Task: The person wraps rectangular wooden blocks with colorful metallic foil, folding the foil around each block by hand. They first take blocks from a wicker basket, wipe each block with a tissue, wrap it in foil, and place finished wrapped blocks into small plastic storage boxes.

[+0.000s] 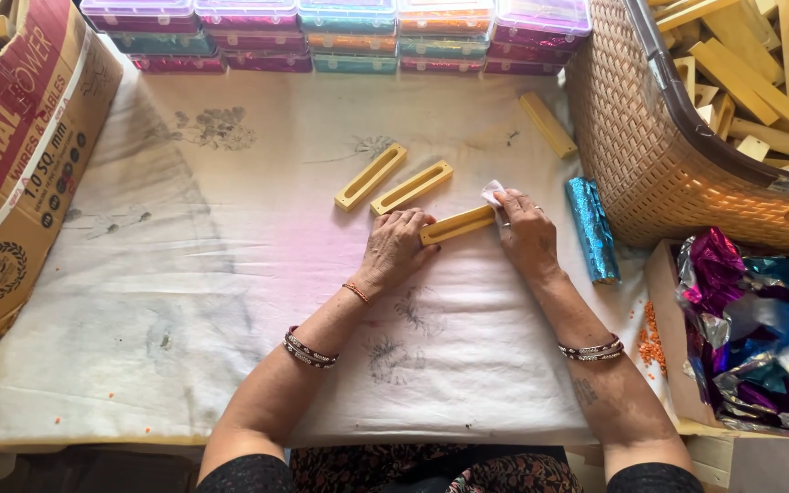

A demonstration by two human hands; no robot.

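Sitting at a cloth-covered table (184, 301), this person has both hands on one slotted yellow wooden block (457, 225) lying flat between them. The left hand (394, 246) pins its near end with fingertips curled over the edge, and the right hand (527, 233) presses a small white wipe (492, 192) against the other end. Just beyond the left hand's fingers lie two more slotted blocks (394, 181), side by side, angled the same way. Right beside the right hand sits a blue foil-wrapped bar (591, 228), and past that a woven basket (650, 173) full of plain wooden pieces. Well beyond both hands, coloured plastic boxes (349, 36) line the far edge.
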